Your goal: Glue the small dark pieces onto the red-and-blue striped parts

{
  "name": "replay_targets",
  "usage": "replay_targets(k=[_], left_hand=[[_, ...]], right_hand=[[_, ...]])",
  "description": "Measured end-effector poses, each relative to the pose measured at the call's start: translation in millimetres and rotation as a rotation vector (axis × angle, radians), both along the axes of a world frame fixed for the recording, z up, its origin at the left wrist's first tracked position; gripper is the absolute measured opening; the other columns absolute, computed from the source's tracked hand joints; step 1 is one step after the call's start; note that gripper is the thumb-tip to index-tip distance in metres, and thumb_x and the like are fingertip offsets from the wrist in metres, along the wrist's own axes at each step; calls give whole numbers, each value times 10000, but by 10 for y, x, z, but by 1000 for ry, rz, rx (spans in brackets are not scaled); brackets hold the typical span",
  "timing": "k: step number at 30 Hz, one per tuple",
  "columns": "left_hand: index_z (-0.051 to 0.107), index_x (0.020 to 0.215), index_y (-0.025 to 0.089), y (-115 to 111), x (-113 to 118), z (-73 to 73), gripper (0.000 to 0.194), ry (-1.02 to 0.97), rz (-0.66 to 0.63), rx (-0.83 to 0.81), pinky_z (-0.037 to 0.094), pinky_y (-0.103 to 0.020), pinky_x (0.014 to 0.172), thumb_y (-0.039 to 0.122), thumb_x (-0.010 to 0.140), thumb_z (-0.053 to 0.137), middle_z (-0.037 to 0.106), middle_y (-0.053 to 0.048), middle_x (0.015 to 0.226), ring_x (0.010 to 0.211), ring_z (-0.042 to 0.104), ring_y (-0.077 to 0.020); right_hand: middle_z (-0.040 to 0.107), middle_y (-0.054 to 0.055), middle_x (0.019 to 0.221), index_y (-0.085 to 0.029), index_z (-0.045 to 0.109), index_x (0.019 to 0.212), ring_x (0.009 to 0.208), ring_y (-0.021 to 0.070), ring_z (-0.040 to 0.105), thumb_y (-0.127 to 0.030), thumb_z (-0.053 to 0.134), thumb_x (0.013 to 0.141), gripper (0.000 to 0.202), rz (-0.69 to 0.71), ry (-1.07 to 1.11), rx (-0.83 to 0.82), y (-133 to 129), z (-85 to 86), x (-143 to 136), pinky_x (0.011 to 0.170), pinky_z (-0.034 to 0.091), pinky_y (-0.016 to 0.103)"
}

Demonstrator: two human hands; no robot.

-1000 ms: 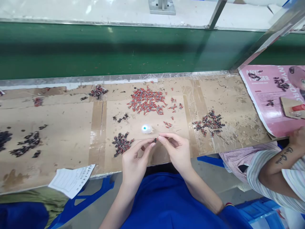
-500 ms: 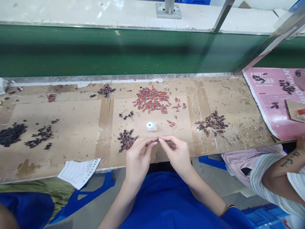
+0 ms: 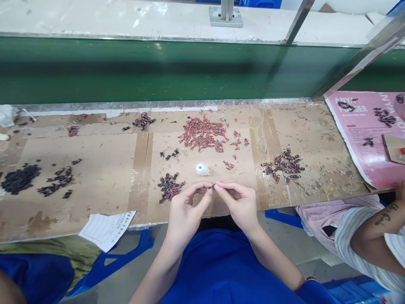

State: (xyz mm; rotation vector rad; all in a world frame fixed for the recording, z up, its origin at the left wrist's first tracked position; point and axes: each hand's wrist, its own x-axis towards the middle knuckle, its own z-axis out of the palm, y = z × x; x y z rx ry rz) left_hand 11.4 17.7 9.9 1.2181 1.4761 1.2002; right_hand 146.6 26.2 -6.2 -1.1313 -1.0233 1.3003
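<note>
Remotely I saw one brown cardboard benchtop [image 3: 91,164], left end cut off. Bare left hand [image 3: 186,207], bare right hand [image 3: 242,202] met at its near edge. Beyond lay one big heap of slim red parts [image 3: 204,133], uncountable; one round white ball [image 3: 202,169]. Pinched fingertips [image 3: 207,196] held one tiny dark part [image 3: 213,186], mostly hidden.
</note>
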Motion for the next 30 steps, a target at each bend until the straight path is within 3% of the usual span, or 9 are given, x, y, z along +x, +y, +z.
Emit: replay_targets(k=[6,8,11,14,17,20,23,27,30], left_hand=[[739,819,186,-62,-76,92,115,-68,-39,-19,578,-277,727,289,791,695,759,-45,803,757,708,-182],[740,838,195,-69,-178,32,125,12,-43,1,577,-296,765,303,815,681,763,-52,846,800,714,-191],[748,893,233,-48,-415,-175,135,312,34,91,558,-354,839,318,847,654,765,-52,910,903,695,-216],[753,878,264,-8,-671,-396,133,624,121,176,516,-453,906,338,857,645,762,-56,890,1001,645,-274],[757,892,286,58,-854,-477,158,750,111,209,472,-506,949,380,871,632,753,-63,945,1033,617,-300],[752,930,270,215,-974,-440,200,755,149,222,478,-469,927,403,887,610,737,-75,985,974,637,-279],[745,916,243,479,-1081,-449,212,821,191,203,481,-444,891,395,883,602,727,-83,945,937,637,-283],[724,834,239,805,-1177,-611,166,895,79,172,475,-412,855,348,853,601,722,-75,896,886,628,-278],[703,814,231,880,-1164,-714,200,910,47,166,474,-407,846,292,873,522,716,-87,892,885,618,-281]], right_hand=[[782,-5,792,-303,801,756,769,171,733,-430,863,668,166,212,241,-95,94,-41,-10,765,609,320],[781,13,839,-302,805,827,804,186,727,-438,828,720,175,201,118,-23,108,-64,-17,788,605,351],[765,47,990,-303,786,994,951,228,696,-396,792,776,237,103,-238,156,165,-138,-2,911,565,423],[706,90,1141,-287,715,1182,1125,289,619,-415,821,738,473,40,-544,228,286,-276,-1,1007,508,491],[648,125,1210,-263,633,1297,1185,333,562,-442,855,681,679,99,-736,230,414,-413,-66,1051,467,546],[639,141,1202,-231,672,1194,1171,333,555,-391,795,763,476,159,-808,244,491,-469,-165,1056,455,550],[657,146,1175,-203,669,1056,1162,315,567,-349,719,832,272,169,-730,220,503,-447,-209,1031,473,518],[698,85,1031,-205,585,1011,954,229,670,-394,707,815,298,183,-381,68,442,-390,-132,877,555,408],[703,23,916,-214,596,956,807,173,671,-426,754,742,341,140,-131,-16,385,-356,-27,761,558,318]])
